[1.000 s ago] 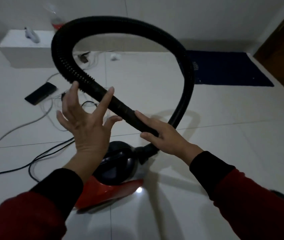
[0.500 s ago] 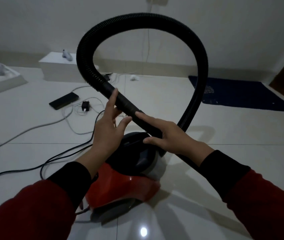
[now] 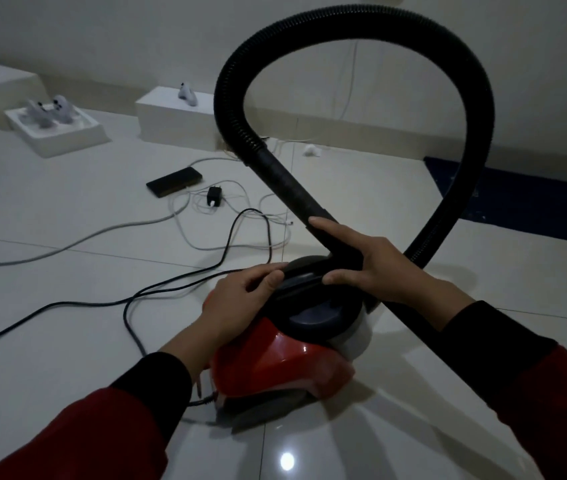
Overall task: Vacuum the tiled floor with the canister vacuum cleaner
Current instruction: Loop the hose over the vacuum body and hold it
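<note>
A red and black canister vacuum cleaner (image 3: 285,362) sits on the white tiled floor (image 3: 67,341) just in front of me. Its black ribbed hose (image 3: 361,19) loops high over it and comes down to a smooth black end piece (image 3: 285,181). My right hand (image 3: 368,265) grips the lower end of that piece, right above the canister's dark top. My left hand (image 3: 240,299) rests on the left edge of the dark top, fingers curled around its handle bar. A black power cord (image 3: 178,289) trails left from the canister.
White cables (image 3: 185,216), a black phone (image 3: 174,181) and a small black charger (image 3: 213,195) lie on the floor behind the vacuum. White foam boxes (image 3: 174,116) stand by the wall, one tray (image 3: 57,129) holding white controllers. A dark blue mat (image 3: 524,199) lies at the right.
My left hand has dropped from the hose end onto the canister's top. My right hand slid down the end piece toward the canister. The view has shifted right and closer.
</note>
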A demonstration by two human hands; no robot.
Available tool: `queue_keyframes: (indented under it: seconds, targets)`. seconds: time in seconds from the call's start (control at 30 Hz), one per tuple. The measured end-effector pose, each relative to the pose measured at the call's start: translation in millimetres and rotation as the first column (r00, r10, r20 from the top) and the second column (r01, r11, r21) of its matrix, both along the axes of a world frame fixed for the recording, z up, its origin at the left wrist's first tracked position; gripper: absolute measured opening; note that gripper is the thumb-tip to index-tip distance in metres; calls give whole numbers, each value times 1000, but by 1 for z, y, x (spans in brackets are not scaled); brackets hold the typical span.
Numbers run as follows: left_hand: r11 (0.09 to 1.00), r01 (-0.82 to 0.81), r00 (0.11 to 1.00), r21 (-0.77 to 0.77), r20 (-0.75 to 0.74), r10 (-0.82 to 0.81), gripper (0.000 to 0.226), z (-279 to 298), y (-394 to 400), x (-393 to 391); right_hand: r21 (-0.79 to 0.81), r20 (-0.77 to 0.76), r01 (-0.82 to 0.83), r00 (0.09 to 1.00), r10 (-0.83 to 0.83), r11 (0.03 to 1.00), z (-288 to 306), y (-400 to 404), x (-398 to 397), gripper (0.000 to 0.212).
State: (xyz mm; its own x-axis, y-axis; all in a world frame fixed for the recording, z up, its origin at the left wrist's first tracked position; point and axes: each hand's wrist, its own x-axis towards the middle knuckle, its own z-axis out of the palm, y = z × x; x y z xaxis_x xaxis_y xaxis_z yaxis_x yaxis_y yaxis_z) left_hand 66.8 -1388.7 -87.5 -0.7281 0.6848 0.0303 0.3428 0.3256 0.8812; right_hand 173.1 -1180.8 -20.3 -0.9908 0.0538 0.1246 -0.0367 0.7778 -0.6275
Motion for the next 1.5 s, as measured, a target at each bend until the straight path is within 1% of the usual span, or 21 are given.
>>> queue_keyframes:
  seconds: [0.07,0.13,0.17,0.2,0.27,0.37,0.43,0.47,0.53,0.67,0.8,1.0,1.1,1.17,1.23,1.37,1.43,1.5]
  targets:
    - [999,36,999,-2,14,-36,46,-3,-10,-8,12,15,18,1000,-18,1000,1,-1,-1,85]
    - [997,60,997,-57,-46,-63,34,-5,-21,-17,15,19,28,999,-28,1000,1,-2,-1,85]
    - [990,93,991,-104,-89,-103,28,-8,-28,-22,21,21,28,999,-29,999,1,-3,-1,85]
    - [976,146,979,-162,-117,-166,31,-10,-34,-26,31,24,29,999,-30,999,1,-3,-1,85]
    - [933,238,953,-270,-119,-277,47,-12,-41,-35,50,38,35,999,-37,998,2,-4,-1,85]
    - [891,305,925,-336,-121,-361,66,-11,-43,-49,67,47,43,998,-46,997,2,-4,-2,86]
    - [847,353,895,-398,-119,-429,75,-10,-44,-56,73,48,46,998,-50,996,2,-4,-2,86]
    - [828,359,886,-431,-122,-448,79,-9,-45,-58,70,50,47,997,-51,996,2,-4,-2,87]
    - [824,333,885,-458,-151,-441,83,-10,-47,-59,64,54,55,997,-58,996,2,-4,-2,87]
    - [873,265,904,-409,-210,-373,87,-17,-49,-55,72,56,61,996,-65,996,2,-4,-2,88]
    - [882,243,899,-405,-248,-362,87,-18,-48,-52,80,46,51,997,-55,995,2,-6,-2,88]
    - [865,209,924,-455,-199,-328,90,-12,-44,-44,102,40,69,997,-73,992,3,-9,-1,92]
    - [866,219,931,-449,-170,-323,92,-4,-42,-44,100,42,73,996,-77,992,4,-9,0,92]
    - [882,247,934,-402,-145,-327,91,0,-45,-41,84,41,79,996,-83,993,4,-12,0,92]
    - [899,276,931,-339,-139,-338,84,4,-46,-32,69,44,83,995,-86,994,5,-13,1,95]
    - [938,295,945,-180,-91,-315,77,18,-32,-9,95,61,89,994,-95,991,8,-14,2,101]
    - [962,250,960,-111,-98,-261,72,20,-23,1,95,87,116,988,-124,989,9,-12,2,104]
    - [989,147,979,-34,-136,-151,64,18,-19,11,90,106,127,985,-137,988,11,-9,2,108]
